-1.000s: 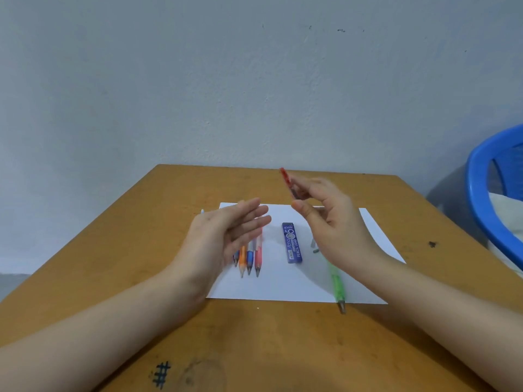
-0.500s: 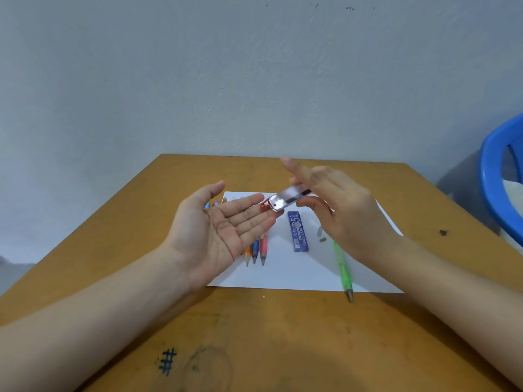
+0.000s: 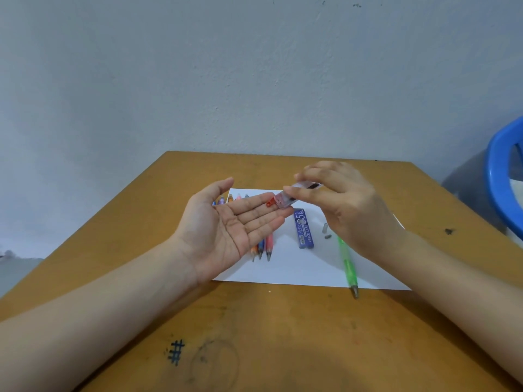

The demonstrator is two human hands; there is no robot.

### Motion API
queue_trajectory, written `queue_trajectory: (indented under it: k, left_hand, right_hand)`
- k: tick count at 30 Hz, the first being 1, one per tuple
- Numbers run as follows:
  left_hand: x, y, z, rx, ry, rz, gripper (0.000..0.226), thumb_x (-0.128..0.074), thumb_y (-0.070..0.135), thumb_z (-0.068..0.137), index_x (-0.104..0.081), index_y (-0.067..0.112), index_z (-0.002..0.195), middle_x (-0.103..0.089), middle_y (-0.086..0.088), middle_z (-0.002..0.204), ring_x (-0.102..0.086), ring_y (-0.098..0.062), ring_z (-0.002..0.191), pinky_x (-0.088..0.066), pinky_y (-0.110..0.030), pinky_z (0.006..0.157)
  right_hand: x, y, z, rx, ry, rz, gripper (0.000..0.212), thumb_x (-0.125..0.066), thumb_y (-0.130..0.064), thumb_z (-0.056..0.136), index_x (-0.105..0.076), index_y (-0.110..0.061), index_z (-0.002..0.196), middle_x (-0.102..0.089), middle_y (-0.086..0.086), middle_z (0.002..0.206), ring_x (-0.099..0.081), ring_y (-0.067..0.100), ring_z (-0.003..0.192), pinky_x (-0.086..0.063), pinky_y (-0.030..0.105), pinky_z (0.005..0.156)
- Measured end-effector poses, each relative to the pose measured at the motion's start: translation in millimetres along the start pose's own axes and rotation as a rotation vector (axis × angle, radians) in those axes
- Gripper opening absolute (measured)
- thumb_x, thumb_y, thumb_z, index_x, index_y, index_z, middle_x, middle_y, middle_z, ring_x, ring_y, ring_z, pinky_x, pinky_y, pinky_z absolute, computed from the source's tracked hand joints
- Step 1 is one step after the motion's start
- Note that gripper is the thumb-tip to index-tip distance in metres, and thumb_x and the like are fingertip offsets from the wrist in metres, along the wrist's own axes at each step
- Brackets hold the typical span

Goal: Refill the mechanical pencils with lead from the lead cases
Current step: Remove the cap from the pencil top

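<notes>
the fingers (image 3: 295,192) of the right hand (image 3: 348,210) are together in a pinch on the clear lead case (image 3: 284,201), the thumb on the near side and the other fingertips on top. the case is in the air above the far part of the paper (image 3: 297,267). its long axis goes from right to left and a little downward. the red cap end (image 3: 270,203) is the lower one and points to the left hand (image 3: 226,230), just above the fingertips there. the left hand lies palm up with its fingers (image 3: 254,213) straight and close to each other, holding nothing. whether the cap touches them i cannot tell.

i judge the case very light, of stiff smooth plastic, so it can turn or slip in the pinch. the flat sides of the body, away from the cap, are the good place to hold. the leads inside, seen as a dark line, are thin and brittle, so a small tilt seems safer than a shake.

farther out, on the paper, a blue lead case (image 3: 304,229) lies flat, its long axis running away from the person. right of it are two small grey parts (image 3: 325,228), and the green mechanical pencil (image 3: 346,258) lies with its tip toward the person, past the near edge of the paper onto the bench (image 3: 254,335). more pencils (image 3: 261,247) lie in a row partly under the left hand.
</notes>
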State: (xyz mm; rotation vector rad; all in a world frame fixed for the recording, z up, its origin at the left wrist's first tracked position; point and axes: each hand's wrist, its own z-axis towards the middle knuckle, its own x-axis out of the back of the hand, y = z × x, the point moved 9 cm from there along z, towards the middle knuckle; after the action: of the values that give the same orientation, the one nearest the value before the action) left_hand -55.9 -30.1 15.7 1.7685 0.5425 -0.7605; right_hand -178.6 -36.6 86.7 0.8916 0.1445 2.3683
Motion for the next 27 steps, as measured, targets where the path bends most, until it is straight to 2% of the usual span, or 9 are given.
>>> queue_trajectory:
  k: [4, 9, 13, 17, 22, 25, 27]
  left_hand:
    - [0.8, 1.3, -0.3, -0.008, 0.003, 0.013, 0.058, -0.039, 0.037, 0.094, -0.054, -0.013, 0.12, -0.062, -0.03, 0.116, -0.063, -0.041, 0.107, -0.05, -0.049, 0.088]
    - [1.1, 2.8, -0.2, -0.011, 0.004, 0.006, 0.059, -0.039, 0.037, 0.094, -0.054, -0.014, 0.12, -0.062, -0.031, 0.116, -0.062, -0.041, 0.108, -0.047, -0.048, 0.092]
    - [1.4, 3.0, 0.3, -0.011, 0.003, 0.005, 0.059, -0.039, 0.037, 0.094, -0.053, -0.014, 0.12, -0.062, -0.031, 0.116, -0.062, -0.041, 0.108, -0.048, -0.048, 0.092]
    - [0.9, 2.6, 0.3, -0.003, -0.005, 0.002, 0.059, -0.039, 0.037, 0.094, -0.053, -0.014, 0.121, -0.061, -0.031, 0.117, -0.061, -0.042, 0.109, -0.046, -0.049, 0.093]
    - [2.4, 3.4, 0.7, -0.007, 0.006, 0.02, 0.058, -0.04, 0.036, 0.094, -0.053, -0.013, 0.121, -0.062, -0.03, 0.116, -0.062, -0.041, 0.107, -0.048, -0.048, 0.091]
    - [2.6, 3.0, 0.4, -0.004, 0.004, 0.024, 0.057, -0.04, 0.036, 0.094, -0.054, -0.013, 0.12, -0.062, -0.03, 0.117, -0.063, -0.04, 0.107, -0.049, -0.048, 0.09]
    - [2.8, 2.8, 0.6, 0.0, 0.003, 0.021, 0.057, -0.04, 0.036, 0.094, -0.054, -0.013, 0.12, -0.062, -0.03, 0.117, -0.062, -0.041, 0.108, -0.049, -0.048, 0.09]
  right_hand:
    - [6.1, -2.6, 3.9, -0.013, 0.037, 0.002, 0.053, -0.06, 0.009, 0.086, -0.049, -0.01, 0.134, -0.068, 0.01, 0.097, -0.061, 0.028, 0.093, -0.049, 0.04, 0.082]
    - [2.3, -1.1, -0.9, 0.026, 0.006, -0.093, 0.043, -0.061, 0.014, 0.081, -0.069, -0.012, 0.113, -0.067, 0.016, 0.101, -0.06, 0.03, 0.096, -0.049, 0.041, 0.081]
    - [3.8, -2.7, 1.6, 0.02, 0.013, -0.092, 0.049, -0.058, 0.014, 0.084, -0.059, -0.011, 0.126, -0.067, 0.012, 0.097, -0.06, 0.029, 0.092, -0.046, 0.038, 0.08]
    - [4.8, -0.5, 0.0, 0.027, 0.026, -0.096, 0.04, -0.056, 0.012, 0.086, -0.069, -0.013, 0.115, -0.067, 0.015, 0.1, -0.059, 0.029, 0.095, -0.047, 0.04, 0.08]
    - [6.2, -3.9, 1.1, 0.036, 0.05, -0.121, 0.053, -0.059, 0.015, 0.083, -0.057, -0.013, 0.128, -0.067, 0.012, 0.098, -0.06, 0.027, 0.094, -0.047, 0.04, 0.081]
    - [5.2, -1.5, -0.8, 0.035, 0.03, -0.123, 0.044, -0.058, 0.013, 0.084, -0.066, -0.013, 0.119, -0.067, 0.014, 0.1, -0.057, 0.026, 0.096, -0.046, 0.039, 0.082]
    - [4.3, -1.4, -0.5, 0.026, 0.03, -0.113, 0.047, -0.059, 0.013, 0.083, -0.064, -0.013, 0.122, -0.067, 0.013, 0.1, -0.058, 0.026, 0.095, -0.046, 0.039, 0.082]
